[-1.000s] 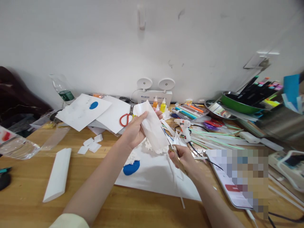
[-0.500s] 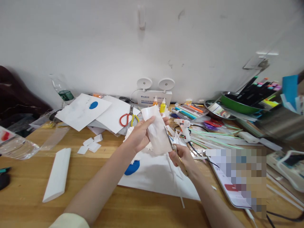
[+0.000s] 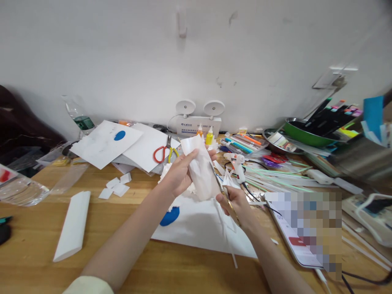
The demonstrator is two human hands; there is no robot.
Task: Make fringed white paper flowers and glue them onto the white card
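My left hand pinches a white paper piece between thumb and fingers, its fingertips showing behind the far edge. My right hand is closed round the handles of gold scissors; their blades lie along the paper's right edge. Below both hands a white sheet lies on the table, with a blue shape at its left part. Thin white strips hang or lie under the scissors.
Red-and-yellow-handled pliers lie behind my left hand. A folded white paper and small white squares are at left. A glue gun, a phone and a green bowl of markers stand or lie at right.
The paper has tilted slightly in my left hand, and the scissors have shifted a little along its right edge. The whole view has moved slightly.
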